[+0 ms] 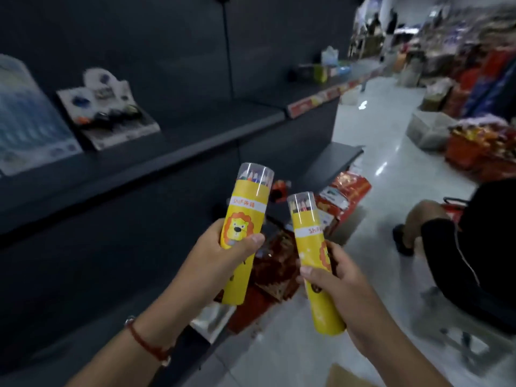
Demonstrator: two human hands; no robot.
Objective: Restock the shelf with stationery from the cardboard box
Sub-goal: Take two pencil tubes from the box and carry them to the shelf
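**Both our hands raised, each gripping a tube**

We hold both forearms out in front, angled inward. Our left hand [223, 255] curls around a yellow pencil tube [245, 219], thumb laid across its front. Our right hand [340, 286] wraps a second yellow tube [315, 255] lower down, thumb on its near side. A red bracelet [145, 342] circles our left wrist.
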